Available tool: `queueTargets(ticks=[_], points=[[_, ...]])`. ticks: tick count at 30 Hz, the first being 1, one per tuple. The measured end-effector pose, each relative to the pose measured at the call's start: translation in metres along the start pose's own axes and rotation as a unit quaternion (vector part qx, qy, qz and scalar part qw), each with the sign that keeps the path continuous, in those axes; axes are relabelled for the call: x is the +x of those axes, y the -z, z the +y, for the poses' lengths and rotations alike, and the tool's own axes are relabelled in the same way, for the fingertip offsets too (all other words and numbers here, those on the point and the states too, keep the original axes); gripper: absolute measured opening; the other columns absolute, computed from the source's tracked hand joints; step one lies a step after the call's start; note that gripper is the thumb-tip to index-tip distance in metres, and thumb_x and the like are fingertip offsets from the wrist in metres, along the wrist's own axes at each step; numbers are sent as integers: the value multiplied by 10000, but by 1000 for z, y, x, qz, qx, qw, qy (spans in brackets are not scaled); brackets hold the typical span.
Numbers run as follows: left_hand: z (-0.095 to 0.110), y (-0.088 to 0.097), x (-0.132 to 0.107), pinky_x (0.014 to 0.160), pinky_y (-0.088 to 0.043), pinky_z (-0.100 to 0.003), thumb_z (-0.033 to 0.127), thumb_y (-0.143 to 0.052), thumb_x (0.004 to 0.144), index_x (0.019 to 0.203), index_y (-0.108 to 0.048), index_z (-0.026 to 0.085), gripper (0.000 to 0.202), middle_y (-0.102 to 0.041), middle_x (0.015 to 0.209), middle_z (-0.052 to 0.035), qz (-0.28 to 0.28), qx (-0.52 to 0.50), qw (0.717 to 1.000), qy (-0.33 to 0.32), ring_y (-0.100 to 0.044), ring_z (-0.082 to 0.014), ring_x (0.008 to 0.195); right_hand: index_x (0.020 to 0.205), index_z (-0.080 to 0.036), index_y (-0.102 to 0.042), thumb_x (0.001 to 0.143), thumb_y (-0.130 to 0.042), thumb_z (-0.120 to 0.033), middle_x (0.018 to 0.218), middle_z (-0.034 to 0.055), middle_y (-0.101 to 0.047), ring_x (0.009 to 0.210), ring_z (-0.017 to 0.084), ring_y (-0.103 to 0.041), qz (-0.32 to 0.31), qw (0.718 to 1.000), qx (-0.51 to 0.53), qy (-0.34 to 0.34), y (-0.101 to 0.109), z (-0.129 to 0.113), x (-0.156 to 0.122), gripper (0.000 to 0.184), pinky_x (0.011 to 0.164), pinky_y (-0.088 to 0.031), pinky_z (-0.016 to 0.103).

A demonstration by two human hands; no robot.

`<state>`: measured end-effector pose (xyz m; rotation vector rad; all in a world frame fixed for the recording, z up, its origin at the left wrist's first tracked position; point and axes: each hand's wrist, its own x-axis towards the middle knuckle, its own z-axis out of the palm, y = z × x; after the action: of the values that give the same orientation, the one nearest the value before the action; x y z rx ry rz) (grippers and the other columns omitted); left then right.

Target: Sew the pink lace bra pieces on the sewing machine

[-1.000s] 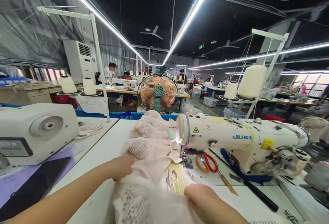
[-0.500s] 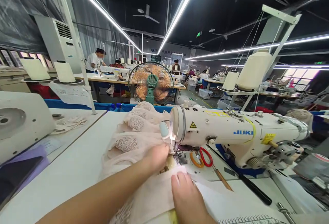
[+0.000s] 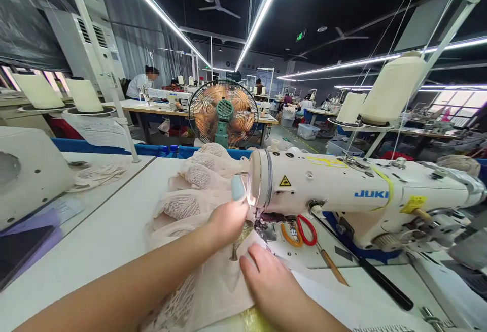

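On the tabletop [image 3: 114,230], my left fingers [image 3: 240,214] and right fingers [image 3: 261,259] touch cloth [image 3: 220,296], grip unclear, and slipping into the machine [image 3: 327,179] could hurt them.

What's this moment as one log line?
Left hand: beside sewing machine | right hand: on pale fabric | lace pieces: bunched left of machine

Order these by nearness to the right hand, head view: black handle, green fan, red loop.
From the right hand:
1. Red loop: just ahead, slightly right.
2. Black handle: farther off to the right.
3. Green fan: far ahead, in the background.
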<state>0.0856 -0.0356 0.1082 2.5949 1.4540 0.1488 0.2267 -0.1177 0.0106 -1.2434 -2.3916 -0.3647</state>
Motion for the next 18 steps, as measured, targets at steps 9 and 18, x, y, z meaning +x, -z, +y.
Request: queueTargets(ticks=[9, 18], points=[[-8, -48, -83, 1093, -393, -460, 295, -543, 859, 1417, -360, 91, 622, -392, 1470, -174, -51, -7, 986, -160, -402, -297, 1337, 1130, -145, -600, 839, -559, -138, 1165, 116, -651, 1046, 242, -621, -2, 998, 45, 32, 7, 7, -11, 294, 888, -537, 345], [-11, -43, -59, 967, -489, -353, 316, -485, 893, 840, -650, 135, 251, -643, 1157, -141, 42, 24, 972, -229, -597, -258, 1077, 1101, -149, -571, 913, -430, -169, 1146, 96, -662, 1060, 218, -609, 81, 995, 45, 32, 34, 8, -41, 237, 908, -505, 331]])
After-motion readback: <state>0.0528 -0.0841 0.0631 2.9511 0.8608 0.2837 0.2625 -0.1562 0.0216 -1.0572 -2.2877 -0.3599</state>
